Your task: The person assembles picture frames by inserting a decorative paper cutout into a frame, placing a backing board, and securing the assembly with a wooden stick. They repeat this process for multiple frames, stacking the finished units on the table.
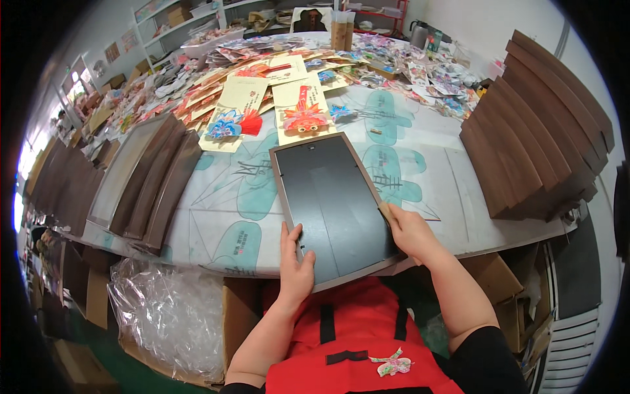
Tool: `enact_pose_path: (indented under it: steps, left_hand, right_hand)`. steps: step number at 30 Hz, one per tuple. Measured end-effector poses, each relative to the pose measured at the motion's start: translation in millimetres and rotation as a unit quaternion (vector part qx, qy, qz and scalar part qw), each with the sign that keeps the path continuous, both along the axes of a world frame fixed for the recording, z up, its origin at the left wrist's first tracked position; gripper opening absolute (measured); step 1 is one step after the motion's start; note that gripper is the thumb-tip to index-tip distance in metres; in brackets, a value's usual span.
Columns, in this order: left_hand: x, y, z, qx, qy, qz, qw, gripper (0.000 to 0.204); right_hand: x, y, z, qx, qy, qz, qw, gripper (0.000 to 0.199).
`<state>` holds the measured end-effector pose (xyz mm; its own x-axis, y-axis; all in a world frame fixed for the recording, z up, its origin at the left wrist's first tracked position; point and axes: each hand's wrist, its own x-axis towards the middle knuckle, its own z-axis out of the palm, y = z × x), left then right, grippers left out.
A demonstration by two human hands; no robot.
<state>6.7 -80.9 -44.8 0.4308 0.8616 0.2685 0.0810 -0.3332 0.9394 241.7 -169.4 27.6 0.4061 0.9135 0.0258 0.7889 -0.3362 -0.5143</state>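
Observation:
A brown picture frame (336,217) lies tilted at the table's near edge, its black backing facing up. My left hand (297,269) grips its lower left side, with the thumb over the backing and the fingers along the outer edge. On the opposite side, my right hand (412,233) is closed round the right edge; its fingertips beneath are hidden. Beyond the frame's top lie a cream card with a red fish-like ornament (306,117) and another with a blue ornament and red tassel (226,125).
Brown frames stand stacked at the right (538,131) and more stand upright at the left (147,177). Colourful packets (420,72) and cream cards cover the table's far part. Below the near edge sits a cardboard box (239,315) with clear plastic wrap (167,315).

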Motion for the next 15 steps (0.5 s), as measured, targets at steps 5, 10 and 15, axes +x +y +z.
enact_pose_path:
  steps: [5,10,15]
  left_hand:
    - [0,-2,0,0.007,0.000,0.000,1.000,0.058]
    - [-8,-2,-16,0.060,0.060,0.033,0.996,0.059]
    - [1,2,-16,0.060,0.024,0.003,0.998,0.057]
  right_hand:
    - [-2,0,1,0.009,-0.038,0.024,0.999,0.025]
    - [-25,8,0,-0.067,-0.208,0.075,0.973,0.039]
    - [-28,10,-34,-0.134,-0.350,-0.003,0.927,0.051]
